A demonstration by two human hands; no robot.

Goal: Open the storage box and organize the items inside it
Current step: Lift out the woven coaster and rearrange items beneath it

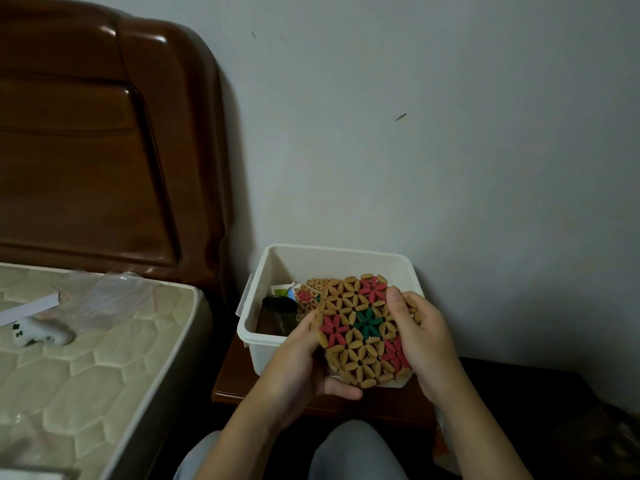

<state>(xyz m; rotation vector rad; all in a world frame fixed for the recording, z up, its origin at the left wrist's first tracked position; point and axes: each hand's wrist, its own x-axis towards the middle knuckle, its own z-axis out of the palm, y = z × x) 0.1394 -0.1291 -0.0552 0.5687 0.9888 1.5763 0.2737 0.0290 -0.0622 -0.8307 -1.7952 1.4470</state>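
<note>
From here I see the white storage box (330, 258) standing open, lid off, on a dark wooden bench (346, 398) against the wall, just beside the bed (104, 341); both hands hold a hexagonal beaded mat (363, 332) tilted above the box's near edge; the left hand (301, 362) grips its lower left rim, fingers curled under it and thumb along the bottom; the right hand (420, 341) clamps the right rim, thumb on top and fingers wrapped behind; inside the box lie a dark mesh cup (278, 315) on its side, a smaller beaded mat (308, 296) and a card (282, 291); on the bed rest a white game controller (38, 333) and a clear plastic bag (107, 296).
</note>
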